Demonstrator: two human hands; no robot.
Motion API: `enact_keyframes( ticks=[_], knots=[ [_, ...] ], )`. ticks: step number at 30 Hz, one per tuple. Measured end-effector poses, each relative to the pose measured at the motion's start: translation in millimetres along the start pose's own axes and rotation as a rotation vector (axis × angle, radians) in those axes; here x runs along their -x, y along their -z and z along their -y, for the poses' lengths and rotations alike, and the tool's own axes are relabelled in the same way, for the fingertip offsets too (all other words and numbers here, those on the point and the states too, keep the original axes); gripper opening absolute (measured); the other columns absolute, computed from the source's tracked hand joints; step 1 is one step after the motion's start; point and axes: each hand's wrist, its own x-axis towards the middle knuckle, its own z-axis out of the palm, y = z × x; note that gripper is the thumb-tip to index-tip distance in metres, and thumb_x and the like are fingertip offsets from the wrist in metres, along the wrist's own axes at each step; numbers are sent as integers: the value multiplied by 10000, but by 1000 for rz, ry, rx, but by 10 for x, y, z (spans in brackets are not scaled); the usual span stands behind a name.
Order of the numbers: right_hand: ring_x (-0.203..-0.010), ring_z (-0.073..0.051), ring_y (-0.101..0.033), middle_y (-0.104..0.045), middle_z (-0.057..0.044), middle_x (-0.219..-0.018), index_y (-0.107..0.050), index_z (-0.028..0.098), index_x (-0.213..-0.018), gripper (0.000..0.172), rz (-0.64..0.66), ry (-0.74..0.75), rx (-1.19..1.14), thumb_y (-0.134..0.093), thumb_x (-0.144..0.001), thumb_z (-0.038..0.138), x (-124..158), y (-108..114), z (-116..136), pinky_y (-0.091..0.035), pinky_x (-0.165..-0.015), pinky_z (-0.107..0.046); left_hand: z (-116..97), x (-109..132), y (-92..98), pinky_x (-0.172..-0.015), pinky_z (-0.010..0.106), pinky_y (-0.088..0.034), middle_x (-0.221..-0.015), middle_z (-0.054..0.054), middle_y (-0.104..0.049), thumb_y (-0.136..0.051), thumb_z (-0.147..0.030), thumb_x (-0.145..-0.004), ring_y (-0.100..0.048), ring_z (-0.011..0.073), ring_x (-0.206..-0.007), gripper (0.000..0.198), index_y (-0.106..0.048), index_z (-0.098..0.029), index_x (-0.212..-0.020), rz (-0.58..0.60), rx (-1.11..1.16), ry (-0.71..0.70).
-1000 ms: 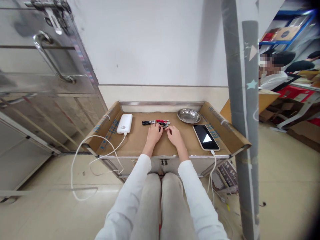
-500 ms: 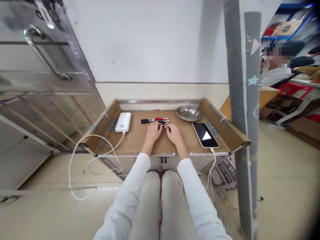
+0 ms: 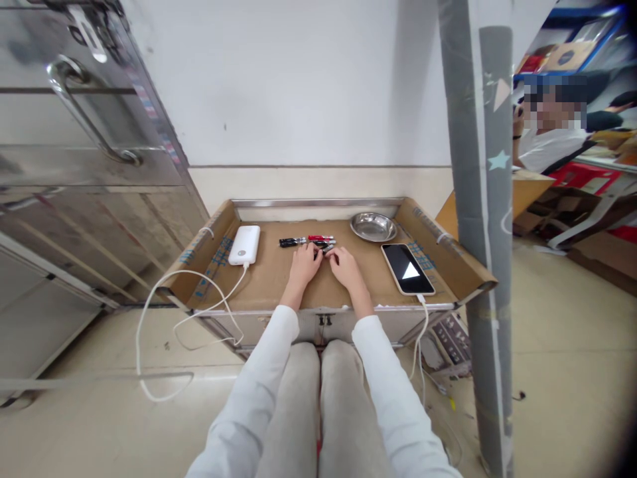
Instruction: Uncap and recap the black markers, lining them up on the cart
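Observation:
My left hand [image 3: 307, 261] rests at the middle of the cardboard-lined table [image 3: 271, 285], its fingers curled at a dark pen [image 3: 326, 249] with a greyish end. From the other side my right hand [image 3: 343, 262] pinches toward the same pen, fingertips close to those of my left. The fingers partly hide this pen. Just beyond the hands lie several black pens [image 3: 292, 242] with silvery parts, side by side. Next to them is a red pen [image 3: 321, 238], also lying flat; further pens there overlap and are hard to separate.
A white power bank [image 3: 244, 245] with a white cable [image 3: 144, 332] lies left. Right are a round metal dish [image 3: 373, 227] and a plugged-in phone [image 3: 408, 269]. Cardboard walls [image 3: 442, 242] edge the table, beside a grey wrapped pillar [image 3: 485, 265]. A person [image 3: 552, 143] sits beyond.
The view has shifted slightly. My hands stay nearly in place around the dark pen. In the background, the person's raised hand has come into view.

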Motion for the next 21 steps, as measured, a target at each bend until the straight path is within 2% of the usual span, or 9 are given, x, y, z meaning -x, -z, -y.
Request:
enact_keyframes(
  ticks=[21],
  knots=[
    [-818, -165, -583, -611, -55, -917, -631, 198, -884, 235, 0, 1, -10, -408, -860, 128, -12, -9, -15, -439, -838, -292, -14, 4, 15, -867, 363, -409, -989, 90, -630, -449, -290, -912, -579, 224, -982, 145, -549, -186, -929, -4, 45, 9]
  ],
)
